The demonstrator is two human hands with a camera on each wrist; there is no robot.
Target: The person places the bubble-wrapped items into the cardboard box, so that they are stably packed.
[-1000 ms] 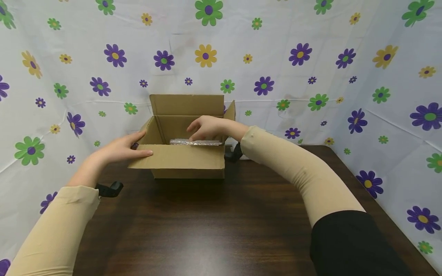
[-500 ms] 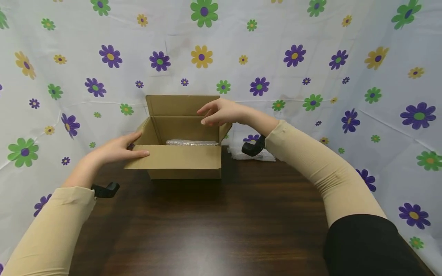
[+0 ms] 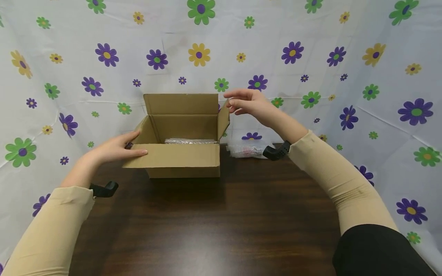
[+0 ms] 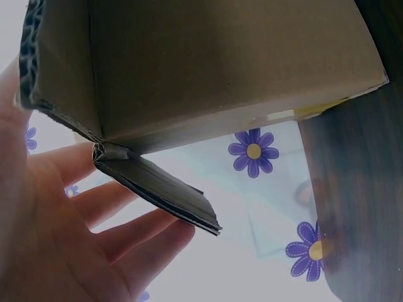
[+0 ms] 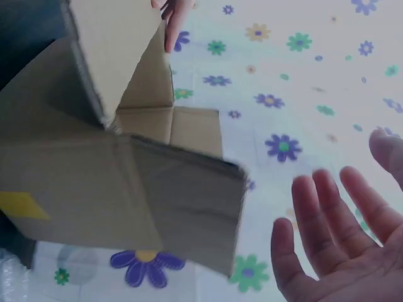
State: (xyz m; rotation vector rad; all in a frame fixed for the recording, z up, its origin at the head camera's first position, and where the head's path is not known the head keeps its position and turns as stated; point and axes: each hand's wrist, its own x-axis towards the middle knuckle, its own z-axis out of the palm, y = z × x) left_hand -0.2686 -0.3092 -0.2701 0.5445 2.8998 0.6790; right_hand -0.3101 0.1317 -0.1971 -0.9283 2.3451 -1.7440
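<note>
An open cardboard box [image 3: 184, 172] stands on the table with its flaps spread, and a bubble-wrapped item [image 3: 190, 141] lies inside. My left hand [image 3: 108, 151] holds the box's left front corner, thumb over the front flap; in the left wrist view the fingers of this hand [image 4: 94, 233] extend behind the side flap [image 4: 160, 189]. Beside the right flap [image 3: 223, 119], my right hand [image 3: 257, 105] is raised with nothing in it. The right wrist view shows this hand [image 5: 343, 245] with fingers spread, apart from the flap [image 5: 192, 204].
Clear bubble-wrapped packages [image 3: 246, 149] lie on the dark wooden table [image 3: 207, 218], just right of the box near the back edge. A white cloth with printed flowers [image 3: 276, 23] hangs behind the table and along both sides.
My right hand has come up out of the box and moved right, past the right flap, leaving the wrapped item inside. My left hand keeps its place on the box.
</note>
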